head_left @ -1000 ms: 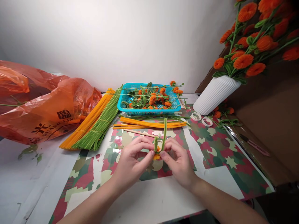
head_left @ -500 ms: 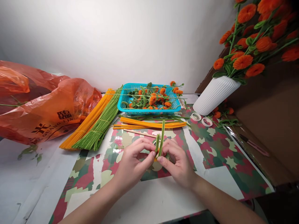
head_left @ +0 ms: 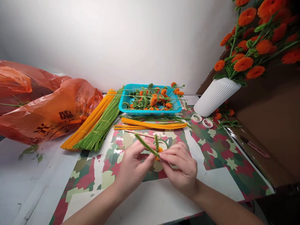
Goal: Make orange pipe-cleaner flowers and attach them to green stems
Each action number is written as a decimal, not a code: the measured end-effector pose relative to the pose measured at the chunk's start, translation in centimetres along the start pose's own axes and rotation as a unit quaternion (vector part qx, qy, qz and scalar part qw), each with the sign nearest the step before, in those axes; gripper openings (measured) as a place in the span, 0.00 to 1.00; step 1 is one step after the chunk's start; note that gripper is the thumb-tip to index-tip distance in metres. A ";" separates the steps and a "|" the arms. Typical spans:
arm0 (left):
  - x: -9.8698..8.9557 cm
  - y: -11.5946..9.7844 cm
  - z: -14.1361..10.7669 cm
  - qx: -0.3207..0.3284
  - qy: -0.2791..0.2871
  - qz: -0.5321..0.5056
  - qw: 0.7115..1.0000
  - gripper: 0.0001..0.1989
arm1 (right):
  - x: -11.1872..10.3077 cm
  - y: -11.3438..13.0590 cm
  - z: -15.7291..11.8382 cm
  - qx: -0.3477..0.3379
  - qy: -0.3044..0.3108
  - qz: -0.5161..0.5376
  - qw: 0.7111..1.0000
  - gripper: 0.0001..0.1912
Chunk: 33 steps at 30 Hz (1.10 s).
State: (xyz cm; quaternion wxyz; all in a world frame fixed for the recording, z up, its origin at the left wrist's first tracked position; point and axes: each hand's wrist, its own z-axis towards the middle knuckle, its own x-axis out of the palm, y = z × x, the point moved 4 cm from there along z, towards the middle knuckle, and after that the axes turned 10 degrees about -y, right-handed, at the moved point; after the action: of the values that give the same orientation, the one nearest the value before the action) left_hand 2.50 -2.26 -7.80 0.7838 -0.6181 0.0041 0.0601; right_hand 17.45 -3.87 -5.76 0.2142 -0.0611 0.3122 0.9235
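Green strip (head_left: 146,144) nr tape roll (head_left: 165,144)

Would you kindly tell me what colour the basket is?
The basket is turquoise, clearest in the head view.

Far left on the table (head_left: 47,178), there's the bag (head_left: 56,107), and right beside it two bundles of stems (head_left: 98,131)! Centre back, the basket (head_left: 150,112), flowers (head_left: 153,100) inside; before it, loose strips (head_left: 154,124), then a stick (head_left: 140,133). Nearer still, the flower piece (head_left: 160,149) between left grip (head_left: 134,159) and right grip (head_left: 180,165). Over right: tape rolls (head_left: 207,123), the vase (head_left: 214,98) just behind, bouquet (head_left: 243,64) in it, and a cutter (head_left: 255,147) farther right.
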 end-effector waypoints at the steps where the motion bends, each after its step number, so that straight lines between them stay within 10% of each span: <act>1: -0.1 -0.1 -0.1 0.011 -0.006 0.009 1.000 0.04 | 0.0 0.0 0.0 -0.002 -0.002 -0.008 1.000 0.14; 17: 0.1 -1.1 -0.2 0.093 0.027 0.058 0.994 0.04 | 0.1 -0.9 -0.1 0.092 -0.042 0.004 0.995 0.10; 26: 0.5 1.8 0.1 -0.204 0.043 -0.066 0.976 0.14 | 0.0 -0.2 0.3 0.026 -0.002 0.017 1.000 0.11; 33: 0.8 1.6 0.4 -0.242 0.090 -0.131 0.957 0.16 | 0.1 -0.2 -0.1 -0.026 0.044 0.027 0.998 0.13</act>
State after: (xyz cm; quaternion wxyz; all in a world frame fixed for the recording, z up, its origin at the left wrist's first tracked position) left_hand 3.09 -1.46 -9.27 0.6081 -0.7873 -0.0207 -0.1001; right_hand 17.41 -3.79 -6.00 0.1736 -0.0987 0.2984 0.9333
